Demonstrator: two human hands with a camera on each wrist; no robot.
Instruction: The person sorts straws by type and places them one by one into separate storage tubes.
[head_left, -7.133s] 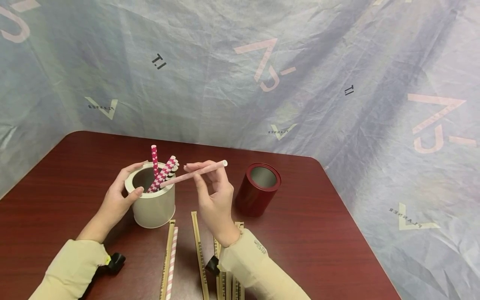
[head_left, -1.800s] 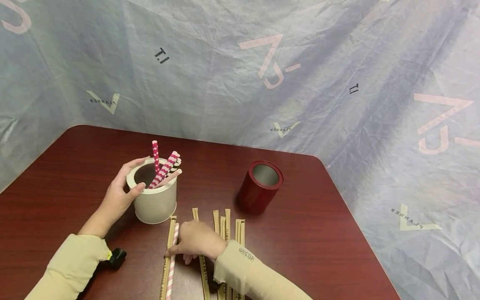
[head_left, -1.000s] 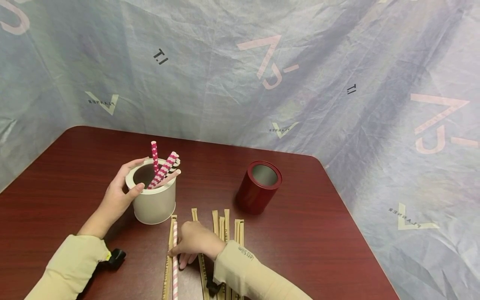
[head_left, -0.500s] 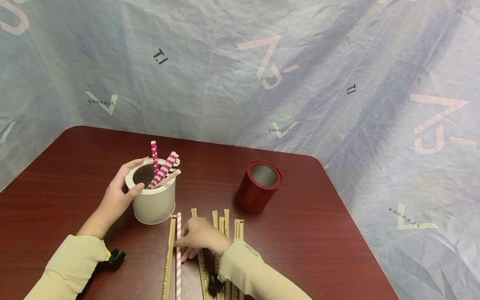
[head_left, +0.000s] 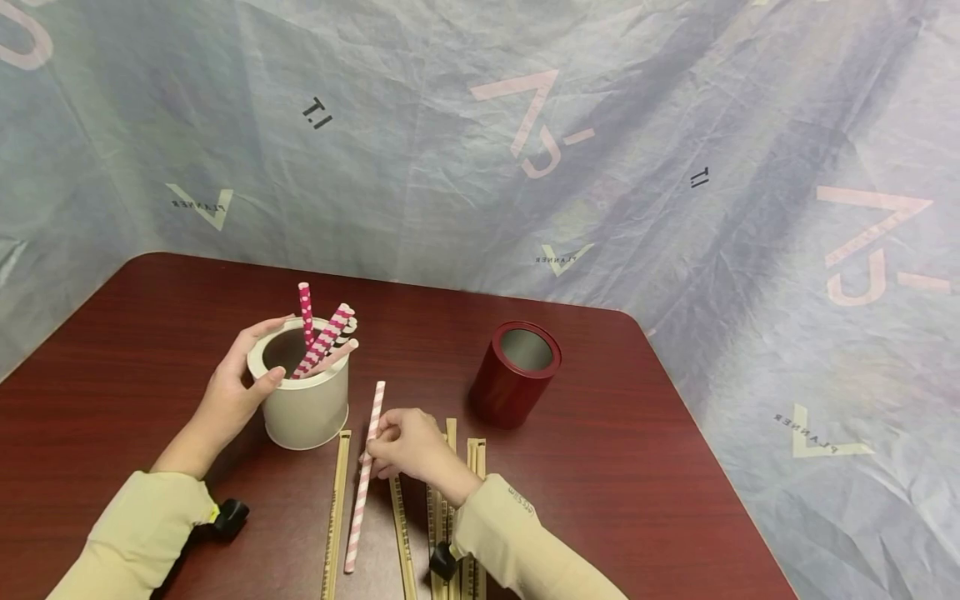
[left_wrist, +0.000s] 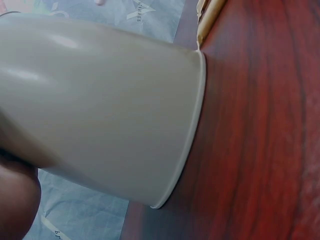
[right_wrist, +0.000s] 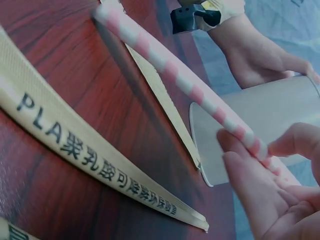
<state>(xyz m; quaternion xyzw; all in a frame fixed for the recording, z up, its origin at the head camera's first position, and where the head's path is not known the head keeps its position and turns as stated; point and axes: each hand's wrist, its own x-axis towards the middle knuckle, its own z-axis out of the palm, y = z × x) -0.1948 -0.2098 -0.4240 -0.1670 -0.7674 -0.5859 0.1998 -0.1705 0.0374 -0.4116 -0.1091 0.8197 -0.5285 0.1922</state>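
Observation:
With thumb and fingers over its rim, my left hand (head_left: 225, 400) grips a cream-white canister (head_left: 307, 417) standing on the table. Out of it lean several paper straws: a magenta dotted straw (head_left: 305, 310), magenta-and-white patterned ones, a black-and-white one and a pale pink straw (head_left: 333, 357). Right of the canister, my right hand (head_left: 416, 448) pinches a pink-and-white striped straw (head_left: 362, 500) between thumb and fingers, raised off the table and tilted. The right wrist view shows the striped straw (right_wrist: 192, 92) crossing in front of the canister (right_wrist: 255, 120).
Thin paper-wrapped sticks lie lengthwise on the dark red table (head_left: 600, 467): one wrapper (head_left: 335, 525) left of the straw, another (head_left: 402, 533) and several more (head_left: 474, 500) under the right forearm. An open red canister (head_left: 513, 383) stands at right. Behind hangs a grey printed cloth (head_left: 420, 167).
The pale pink straw, earlier in my right hand, now leans in the white canister. The striped straw, lying beside a wrapper, has been picked up, moving rightward and up. My left hand keeps its place.

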